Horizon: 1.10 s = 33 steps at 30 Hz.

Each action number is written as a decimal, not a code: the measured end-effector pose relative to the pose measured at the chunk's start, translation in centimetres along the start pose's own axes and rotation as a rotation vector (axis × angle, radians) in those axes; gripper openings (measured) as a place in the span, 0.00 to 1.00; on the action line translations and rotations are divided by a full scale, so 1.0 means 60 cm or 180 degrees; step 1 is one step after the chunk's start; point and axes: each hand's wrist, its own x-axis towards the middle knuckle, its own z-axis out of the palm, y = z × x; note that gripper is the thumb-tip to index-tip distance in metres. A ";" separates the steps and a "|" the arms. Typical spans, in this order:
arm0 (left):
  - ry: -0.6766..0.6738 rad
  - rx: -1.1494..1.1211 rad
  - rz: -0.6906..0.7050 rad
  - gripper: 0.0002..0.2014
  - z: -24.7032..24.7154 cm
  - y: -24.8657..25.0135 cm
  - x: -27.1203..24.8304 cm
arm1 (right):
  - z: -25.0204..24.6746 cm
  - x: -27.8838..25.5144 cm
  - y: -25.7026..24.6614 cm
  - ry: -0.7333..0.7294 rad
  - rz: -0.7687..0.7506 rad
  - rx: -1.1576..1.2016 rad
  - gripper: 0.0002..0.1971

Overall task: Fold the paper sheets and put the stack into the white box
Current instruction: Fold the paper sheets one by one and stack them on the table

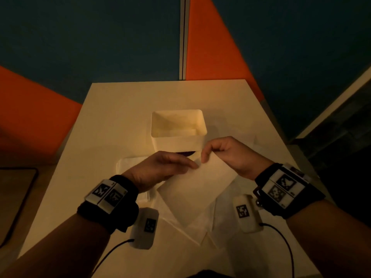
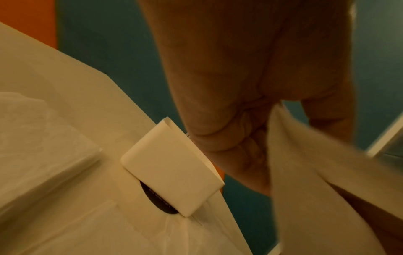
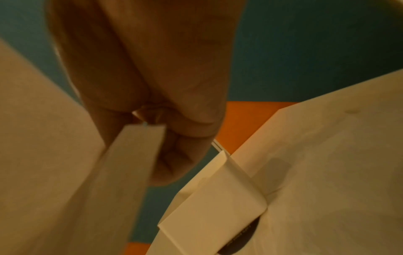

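Observation:
A white paper sheet is lifted off the table in front of the white box. My left hand pinches its upper edge from the left, and my right hand pinches the same edge from the right. The sheet hangs from the left fingers in the left wrist view, and a folded strip of the sheet hangs from the right fingers in the right wrist view. The box stands open and upright, a dark oval label on its near wall. A folded stack lies left of the box.
More white sheets lie spread on the table under my hands. Two small white devices with cables rest near my wrists. A dark tablet-like object lies off the table's left side. Orange and blue wall panels stand behind.

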 end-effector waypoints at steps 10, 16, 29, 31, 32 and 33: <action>0.1769 -0.0375 -0.0030 0.13 -0.064 -0.056 -0.010 | -0.058 0.009 0.116 0.1348 0.0718 -0.1605 0.15; 0.2566 0.0325 -0.0302 0.21 -0.124 -0.132 -0.028 | -0.040 -0.019 0.178 0.0503 0.1573 -0.3179 0.43; 0.2773 0.1536 -0.0722 0.20 -0.149 -0.178 -0.051 | -0.025 -0.035 0.223 0.1189 0.0884 -0.2570 0.20; 0.2819 0.1471 -0.0740 0.20 -0.152 -0.178 -0.052 | -0.027 -0.036 0.223 0.1400 0.0777 -0.2248 0.14; 0.2840 0.1445 -0.0737 0.20 -0.153 -0.179 -0.052 | -0.028 -0.037 0.223 0.1486 0.0722 -0.2174 0.10; 0.2855 0.1426 -0.0725 0.20 -0.153 -0.180 -0.052 | -0.029 -0.038 0.223 0.1548 0.0689 -0.2147 0.08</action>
